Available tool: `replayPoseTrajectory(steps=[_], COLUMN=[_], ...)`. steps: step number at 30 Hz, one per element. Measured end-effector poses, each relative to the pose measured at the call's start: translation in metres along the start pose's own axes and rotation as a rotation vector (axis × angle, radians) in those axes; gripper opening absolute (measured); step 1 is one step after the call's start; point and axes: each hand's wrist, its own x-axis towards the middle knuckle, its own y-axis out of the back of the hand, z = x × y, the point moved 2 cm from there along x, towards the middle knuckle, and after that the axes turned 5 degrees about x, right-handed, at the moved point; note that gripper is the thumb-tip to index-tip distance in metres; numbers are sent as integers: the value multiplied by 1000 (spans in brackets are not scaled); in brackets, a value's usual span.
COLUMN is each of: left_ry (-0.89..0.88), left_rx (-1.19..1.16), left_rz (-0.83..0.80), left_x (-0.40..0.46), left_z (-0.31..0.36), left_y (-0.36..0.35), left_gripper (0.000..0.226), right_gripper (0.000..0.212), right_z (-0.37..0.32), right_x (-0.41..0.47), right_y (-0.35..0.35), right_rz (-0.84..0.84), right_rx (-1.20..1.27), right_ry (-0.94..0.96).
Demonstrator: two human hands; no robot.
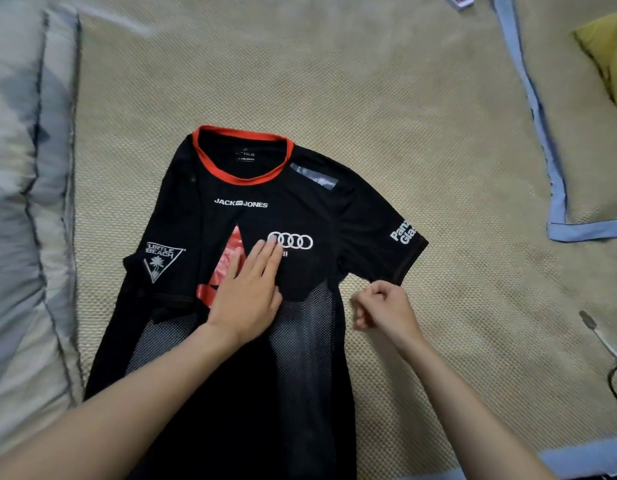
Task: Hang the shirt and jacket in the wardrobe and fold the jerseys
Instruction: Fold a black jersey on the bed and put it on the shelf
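My left hand (246, 294) flat, fingers straight, pressing chest of black jersey (300, 188) spread on woven mat (404, 98). My right hand (383, 308) clenched, pinching sleeve hem. Pillow (19, 202) left, cable (601, 337) right.

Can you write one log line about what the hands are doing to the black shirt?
step: folding jersey | left hand: flat, pressing black jersey chest | right hand: pinching sleeve hem | surface: woven mat
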Motion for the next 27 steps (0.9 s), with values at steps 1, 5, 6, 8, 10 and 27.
replayPoseTrajectory(steps=[1, 5, 6, 8, 10, 27], left_ry=[87, 475, 573, 678, 589, 524], left_rx=[-20, -39, -77, -157, -165, -532], left_rz=[17, 98, 99, 57, 30, -45], left_x=[-10, -59, -71, -90, -103, -63], left_z=[-18, -104, -125, -156, -168, -197], left_y=[7, 32, 33, 30, 24, 44], left_gripper=[76, 81, 82, 89, 94, 39], right_gripper=[21, 20, 18, 11, 10, 47], right_z=[-2, -12, -16, -20, -22, -66], right_x=[-3, -5, -7, -10, -10, -8], right_y=[-20, -100, -118, -147, -171, -273], right_rz=[-62, -245, -271, -308, -350, -349], right_rx=[-58, -155, -177, -244, -306, -689], right_ry=[33, 130, 150, 185, 176, 335])
